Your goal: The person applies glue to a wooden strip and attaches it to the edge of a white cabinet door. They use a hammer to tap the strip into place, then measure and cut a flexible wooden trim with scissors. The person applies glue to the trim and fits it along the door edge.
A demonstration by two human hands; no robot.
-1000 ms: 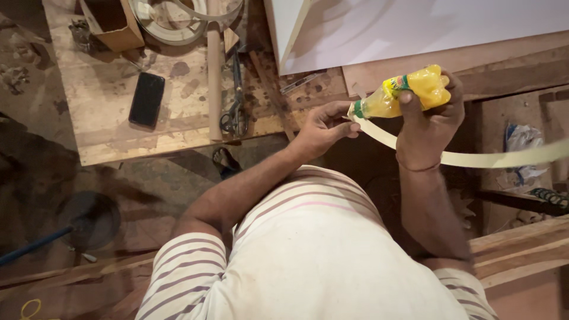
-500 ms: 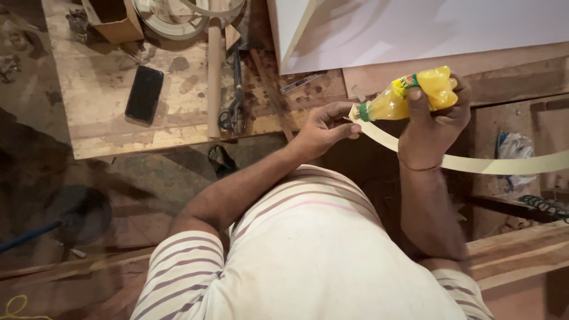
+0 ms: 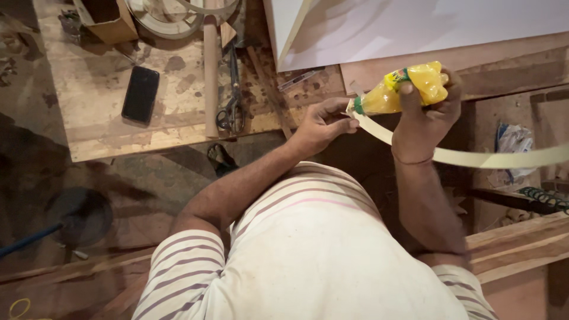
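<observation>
— What is the right hand (image 3: 428, 112) gripping?

— A soft yellow plastic squeeze bottle (image 3: 403, 89) with a green collar at its neck. The fingers are curled tightly round its fat end, so that hand is closed on it. The plastic looks glossy and a little crumpled.

— Which way does it point?

— Its long axis runs nearly level, tilted slightly down toward the person's left. The nozzle end meets the near end of a long thin cream-coloured edging strip (image 3: 474, 157).

— And the left hand (image 3: 323, 121)?

— It pinches that end of the strip between thumb and fingertips, right at the nozzle. The strip is flat, smooth and flexible; it sweeps from there in a shallow curve under the right wrist and out to the right edge of view.

— Where is all this held?

— In the air in front of the person's chest, just off the near edge of a large smooth white board (image 3: 427, 29) lying on brown wood.

— What lies around?

— To the left, a rough, stained plywood bench (image 3: 95, 127) carries a flat black phone (image 3: 140, 94), steel scissors with dark handles (image 3: 232, 109), a round wooden stick (image 3: 211, 77) lying lengthwise, a coil of pale strip (image 3: 160, 18) and a small cardboard box (image 3: 109, 21). The person wears a white shirt with thin stripes (image 3: 314, 255).
</observation>
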